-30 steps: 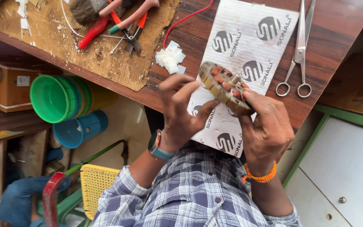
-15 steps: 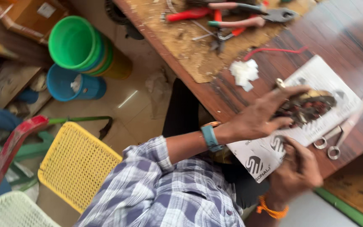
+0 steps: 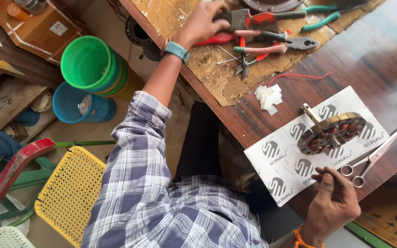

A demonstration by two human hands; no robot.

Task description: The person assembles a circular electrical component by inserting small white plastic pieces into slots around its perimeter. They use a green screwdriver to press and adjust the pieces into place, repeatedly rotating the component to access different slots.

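Head view: left hand point(image 3: 201, 23) stretched out to the tool pile, fingers closed over a brush point(image 3: 233, 19) beside the red-handled pliers point(image 3: 249, 36). Right hand point(image 3: 332, 202) hovers at the table edge, fingers loosely curled, holding nothing visible. Wound stator point(image 3: 331, 133) lies on the white printed sheet point(image 3: 281, 165), scissors point(image 3: 372, 157) just beside.

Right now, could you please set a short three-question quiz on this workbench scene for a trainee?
1. True or false: the right hand holds the scissors.
2. Which hand is over by the red-handled pliers? A: left hand. B: right hand. C: neither.
3. Fill in: the round wound stator rests on a white printed ____.

Key:
1. False. The scissors lie on the table, untouched.
2. A.
3. sheet.
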